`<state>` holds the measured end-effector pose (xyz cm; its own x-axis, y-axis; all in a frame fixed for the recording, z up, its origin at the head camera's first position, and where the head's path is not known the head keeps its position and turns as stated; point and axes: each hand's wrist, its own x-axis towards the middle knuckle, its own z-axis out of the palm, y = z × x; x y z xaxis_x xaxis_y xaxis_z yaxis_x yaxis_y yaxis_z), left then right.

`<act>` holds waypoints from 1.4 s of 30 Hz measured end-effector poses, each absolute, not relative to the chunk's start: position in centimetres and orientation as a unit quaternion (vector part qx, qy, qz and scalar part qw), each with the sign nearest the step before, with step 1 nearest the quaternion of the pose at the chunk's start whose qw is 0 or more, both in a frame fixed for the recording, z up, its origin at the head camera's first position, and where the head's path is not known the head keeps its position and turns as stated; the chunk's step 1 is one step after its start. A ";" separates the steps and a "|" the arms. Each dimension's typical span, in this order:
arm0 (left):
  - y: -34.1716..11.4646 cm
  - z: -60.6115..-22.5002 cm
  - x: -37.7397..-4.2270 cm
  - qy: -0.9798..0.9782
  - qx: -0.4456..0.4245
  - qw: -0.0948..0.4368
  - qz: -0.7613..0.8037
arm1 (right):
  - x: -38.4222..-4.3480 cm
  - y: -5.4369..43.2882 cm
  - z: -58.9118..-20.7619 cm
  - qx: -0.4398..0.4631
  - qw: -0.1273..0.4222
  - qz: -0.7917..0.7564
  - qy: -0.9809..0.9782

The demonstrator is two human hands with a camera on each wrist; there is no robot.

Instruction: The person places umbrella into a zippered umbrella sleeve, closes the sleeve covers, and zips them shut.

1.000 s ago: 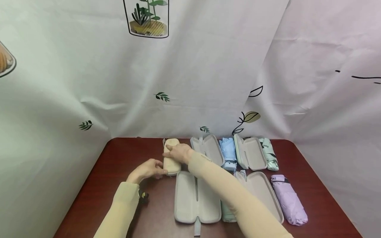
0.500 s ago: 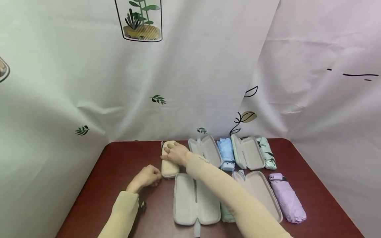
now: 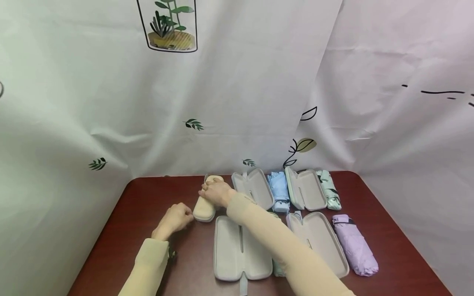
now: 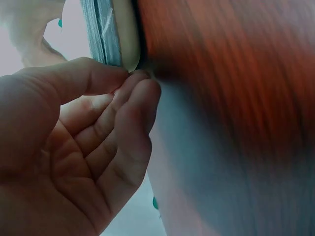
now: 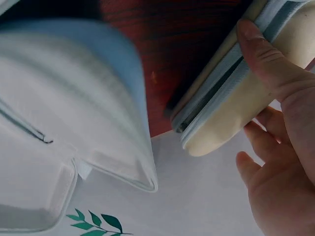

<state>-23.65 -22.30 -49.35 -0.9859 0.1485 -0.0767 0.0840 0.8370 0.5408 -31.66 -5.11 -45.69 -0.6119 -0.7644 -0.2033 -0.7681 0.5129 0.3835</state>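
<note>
A cream hard-shell zip case lies slanted at the table's back, left of the middle, with a grey zipper around its side. My right hand grips the case from above near its far end. In the right wrist view the thumb presses one side by the zipper, where a dark slit shows between the zipper tapes. My left hand is at the near left corner of the case. Its thumb and fingertips pinch together at the zipper line, apparently on the zipper pull, which the fingers hide.
Several unfolded grey-lined cases lie to the right, among them a near one and a far one. Folded umbrellas lie beside them: blue, patterned mint and purple. A printed white cloth hangs behind the dark red table.
The cream case has turned from nearly straight to slanted, its near end swinging left. My left hand has drawn its fingers together and shifted slightly left. My right hand has stayed on the case.
</note>
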 end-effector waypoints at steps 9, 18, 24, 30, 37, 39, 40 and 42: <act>-23.1 -49.1 -23.6 0.961 0.058 0.059 0.264 | -31.8 -5.5 -45.7 -0.406 0.003 0.199 0.892; -22.8 -49.1 -22.7 0.957 0.047 0.086 0.274 | -31.4 -6.2 -45.9 -0.370 0.014 0.174 0.912; -22.6 -49.0 -22.4 0.958 0.051 0.086 0.270 | -30.7 -6.9 -46.0 -0.343 0.023 0.147 0.928; -22.5 -48.7 -22.2 0.960 0.046 0.078 0.264 | -30.6 -7.5 -46.2 -0.304 0.034 0.136 0.942; -21.8 -48.5 -21.7 0.953 0.052 0.082 0.288 | -30.5 -8.3 -46.5 -0.298 0.026 0.163 0.940; -21.6 -48.5 -21.7 0.955 0.046 0.073 0.285 | -30.4 -8.3 -46.6 -0.296 0.018 0.164 0.941; -21.6 -48.5 -21.7 0.956 0.043 0.070 0.283 | -30.3 -8.2 -46.6 -0.296 0.016 0.163 0.941; -21.5 -48.6 -21.8 0.956 0.038 0.071 0.282 | -30.3 -7.8 -46.7 -0.295 0.016 0.150 0.943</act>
